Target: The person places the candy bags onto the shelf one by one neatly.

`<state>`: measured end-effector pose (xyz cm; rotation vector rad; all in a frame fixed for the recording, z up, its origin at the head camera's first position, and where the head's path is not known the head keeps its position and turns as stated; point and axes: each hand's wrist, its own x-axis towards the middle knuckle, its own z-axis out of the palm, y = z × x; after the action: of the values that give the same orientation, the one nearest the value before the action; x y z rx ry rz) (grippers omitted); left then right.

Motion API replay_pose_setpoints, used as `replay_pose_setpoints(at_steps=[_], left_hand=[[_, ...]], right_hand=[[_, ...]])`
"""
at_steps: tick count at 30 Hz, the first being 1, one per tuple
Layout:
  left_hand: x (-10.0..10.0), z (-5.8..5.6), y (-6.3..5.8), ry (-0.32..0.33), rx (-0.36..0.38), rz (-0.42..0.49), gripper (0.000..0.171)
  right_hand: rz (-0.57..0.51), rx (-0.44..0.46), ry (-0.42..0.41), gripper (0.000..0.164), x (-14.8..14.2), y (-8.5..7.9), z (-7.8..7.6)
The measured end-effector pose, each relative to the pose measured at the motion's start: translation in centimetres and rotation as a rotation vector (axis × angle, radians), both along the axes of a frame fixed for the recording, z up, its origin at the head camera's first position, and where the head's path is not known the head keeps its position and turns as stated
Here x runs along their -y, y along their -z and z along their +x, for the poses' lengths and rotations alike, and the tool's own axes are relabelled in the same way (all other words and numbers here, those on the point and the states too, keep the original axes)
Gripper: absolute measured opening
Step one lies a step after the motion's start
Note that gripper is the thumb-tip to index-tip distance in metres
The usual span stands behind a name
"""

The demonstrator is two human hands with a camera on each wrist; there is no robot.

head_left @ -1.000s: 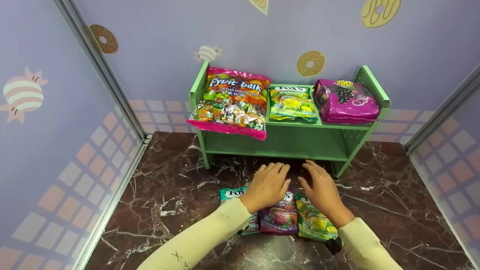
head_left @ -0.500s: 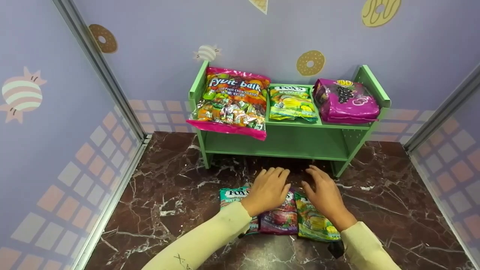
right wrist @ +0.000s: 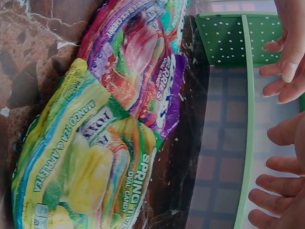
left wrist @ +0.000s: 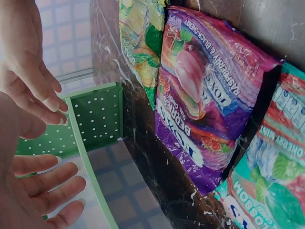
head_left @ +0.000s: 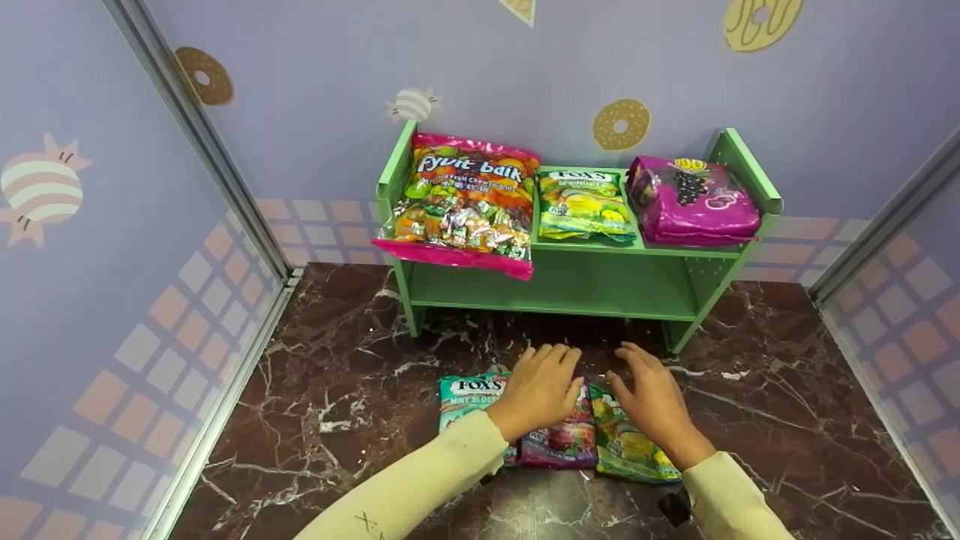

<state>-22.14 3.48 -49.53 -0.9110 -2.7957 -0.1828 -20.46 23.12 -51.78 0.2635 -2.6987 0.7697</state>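
Both hands hover over three candy bags lying on the dark marble surface, holding nothing. My left hand [head_left: 536, 394], fingers relaxed, is above the purple berries candy bag [left wrist: 205, 90] and partly covers the teal mint candy bag [head_left: 469, 394] in the head view. Over the yellow-green candy bag [right wrist: 86, 167] is my right hand [head_left: 654, 405], its fingers loosely spread. In the wrist views, the fingers of the left hand [left wrist: 43, 186] and right hand [right wrist: 283, 176] are apart from the bags. The three bags lie side by side, printed faces up.
Behind the hands stands a green two-tier shelf [head_left: 555, 289]. Its top bears a large fruit chew bag [head_left: 472, 202], a green-yellow candy bag [head_left: 585, 206] and a purple grape-printed bag [head_left: 694, 202]. Purple patterned walls [head_left: 315, 112] enclose the sides and back.
Both hands have drifted slightly back toward me and a little to the right. More of the teal bag's label shows. The bags and shelf have stayed put.
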Motion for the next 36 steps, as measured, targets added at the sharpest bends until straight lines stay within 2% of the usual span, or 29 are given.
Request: replay_pose_setpoints(at_steps=[8, 20, 28, 36], left_hand=[[-0.4, 0.1, 0.7, -0.009, 0.012, -0.01, 0.043], [-0.7, 0.4, 1.5, 0.006, 0.033, 0.014, 0.043], [-0.6, 0.8, 2.0, 0.01, 0.037, 0.031, 0.042], [-0.9, 1.1, 2.4, -0.001, 0.048, -0.002, 0.043]], right_hand=[[-0.002, -0.018, 0.0, 0.038, -0.3, 0.7, 0.3], [0.004, 0.078, 0.027, 0.04, -0.9, 1.4, 0.7], [0.008, 0.035, 0.041, 0.036, -1.3, 1.8, 0.9], [0.005, 0.023, 0.057, 0.03, -1.5, 2.2, 1.2]])
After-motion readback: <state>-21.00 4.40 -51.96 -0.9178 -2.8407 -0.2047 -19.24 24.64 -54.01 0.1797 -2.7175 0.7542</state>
